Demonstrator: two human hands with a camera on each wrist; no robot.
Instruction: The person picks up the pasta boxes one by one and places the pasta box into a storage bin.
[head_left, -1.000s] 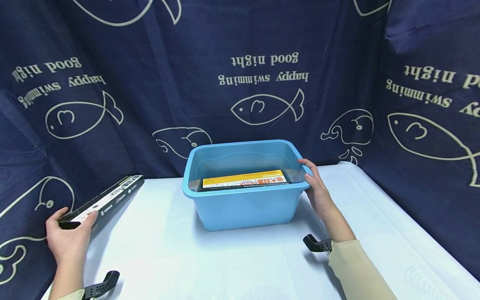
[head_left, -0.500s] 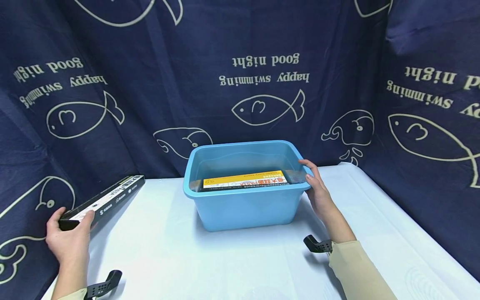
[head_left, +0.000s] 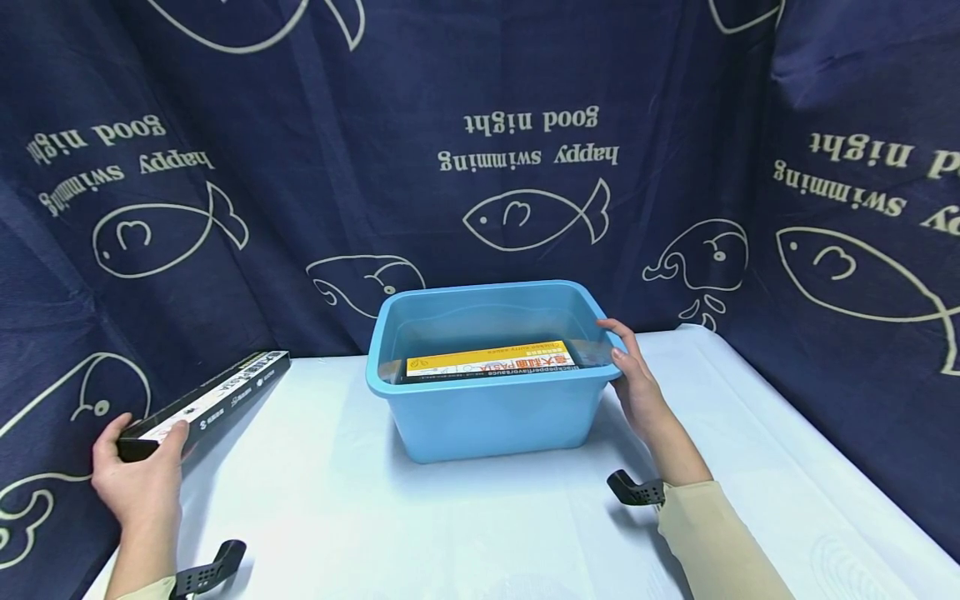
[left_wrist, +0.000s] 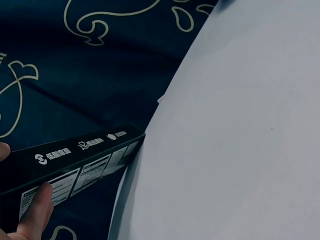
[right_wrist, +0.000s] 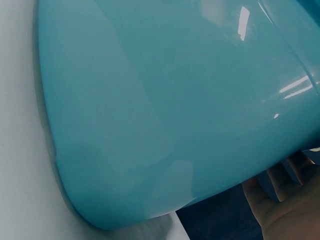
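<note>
At the table's left side lies a long black pasta box (head_left: 225, 396) with a white printed strip. My left hand (head_left: 137, 479) holds its near end, thumb on the right side and fingers on the left. In the left wrist view the box (left_wrist: 82, 155) shows white lettering and printed panels, a finger resting on them. A light blue plastic bin (head_left: 487, 421) stands mid-table. My right hand (head_left: 639, 387) grips its right rim, a fingertip over the edge. Inside sits a yellow and white pasta box (head_left: 487, 361), with a black strip along its front; the near wall hides its lower part.
A white cloth covers the table (head_left: 315, 517). Dark blue curtains (head_left: 525, 75) with fish and whale drawings hang behind and on both sides. The held box lies along the table's left edge, close to the curtain. Black wrist bands (head_left: 637, 490) stick out on both forearms.
My left thumb has drawn in slightly against the black pasta box. The right hand and the bin have stayed in place.
</note>
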